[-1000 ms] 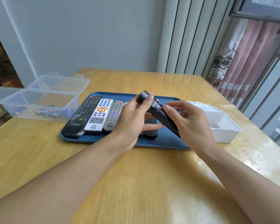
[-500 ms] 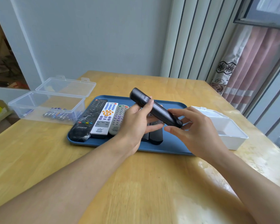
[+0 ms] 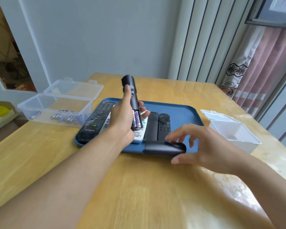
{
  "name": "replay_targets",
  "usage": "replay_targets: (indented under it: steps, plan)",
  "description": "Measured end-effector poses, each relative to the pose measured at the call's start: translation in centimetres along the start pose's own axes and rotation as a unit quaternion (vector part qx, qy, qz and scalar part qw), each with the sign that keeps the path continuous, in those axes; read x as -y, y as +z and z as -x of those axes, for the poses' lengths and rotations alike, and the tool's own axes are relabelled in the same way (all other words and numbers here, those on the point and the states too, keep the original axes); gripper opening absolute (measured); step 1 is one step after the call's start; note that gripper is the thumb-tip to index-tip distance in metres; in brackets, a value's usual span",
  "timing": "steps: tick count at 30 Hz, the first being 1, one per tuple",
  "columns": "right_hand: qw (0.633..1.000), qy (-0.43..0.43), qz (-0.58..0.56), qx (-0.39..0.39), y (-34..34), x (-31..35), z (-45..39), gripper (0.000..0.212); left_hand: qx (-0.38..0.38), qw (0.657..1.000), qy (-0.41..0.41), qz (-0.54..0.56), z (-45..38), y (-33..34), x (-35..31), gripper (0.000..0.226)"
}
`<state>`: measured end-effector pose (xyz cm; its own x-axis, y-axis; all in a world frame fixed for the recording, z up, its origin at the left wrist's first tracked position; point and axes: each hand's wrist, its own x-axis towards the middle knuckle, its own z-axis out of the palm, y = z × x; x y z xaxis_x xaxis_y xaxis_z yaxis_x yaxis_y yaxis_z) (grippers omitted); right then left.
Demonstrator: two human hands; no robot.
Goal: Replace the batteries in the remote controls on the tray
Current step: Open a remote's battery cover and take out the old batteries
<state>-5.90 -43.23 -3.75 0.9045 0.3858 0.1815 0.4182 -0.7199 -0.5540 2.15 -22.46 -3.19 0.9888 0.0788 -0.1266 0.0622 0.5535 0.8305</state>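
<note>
My left hand (image 3: 122, 119) grips a black remote (image 3: 132, 96) upright above the blue tray (image 3: 182, 111). Its back is open and two batteries (image 3: 136, 119) show in the compartment. My right hand (image 3: 203, 144) holds the black battery cover (image 3: 163, 147) between thumb and fingers, low over the tray's front edge. On the tray lie a long black remote (image 3: 96, 121), a white remote (image 3: 139, 134) partly behind my left hand, and two more black remotes (image 3: 158, 126).
A clear plastic box (image 3: 56, 103) with its lid open stands left of the tray and holds several batteries (image 3: 66, 117). A white open box (image 3: 234, 131) stands right of the tray. The wooden table's right edge runs along a curtain and window.
The cover has come off the black remote. My right hand has carried it down to the tray's front edge, while my left hand has turned the remote upright, showing the batteries.
</note>
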Motion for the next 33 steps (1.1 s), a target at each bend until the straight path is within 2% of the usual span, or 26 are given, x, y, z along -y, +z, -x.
replay_targets:
  steps: [4,9,15,17,21,23,28,33]
  plan:
    - [0.997,-0.017,0.073,0.034,0.1,0.4,0.1,0.051,0.071,0.992,-0.078,0.075,0.3,0.3,0.2,0.035]
    - [0.995,0.006,0.079,0.061,-0.3,0.8,0.6,0.044,0.107,0.99,-0.064,0.073,0.8,0.7,0.9,0.034]
    - [0.99,0.012,0.104,0.098,-0.2,1.1,0.8,0.049,0.126,0.989,-0.055,0.045,1.3,0.8,1.2,0.035]
    - [0.995,-0.008,0.081,0.059,-0.1,0.9,0.5,0.042,0.132,0.989,-0.056,0.036,1.5,0.9,1.3,0.036]
    - [0.985,-0.059,0.055,-0.151,0.9,0.0,-0.2,0.022,0.151,0.987,-0.053,0.0,2.1,1.3,1.8,0.04]
    - [0.97,-0.076,0.09,-0.215,1.5,-0.2,-0.5,0.026,0.168,0.984,-0.054,-0.029,2.4,1.3,2.2,0.043]
    - [0.961,-0.079,0.139,-0.227,2.1,-0.2,-0.8,0.046,0.193,0.977,-0.071,-0.056,2.9,1.2,2.9,0.044]
    - [0.959,-0.092,0.152,-0.222,2.3,-0.1,-0.9,0.041,0.192,0.977,-0.08,-0.049,2.9,1.2,2.8,0.042]
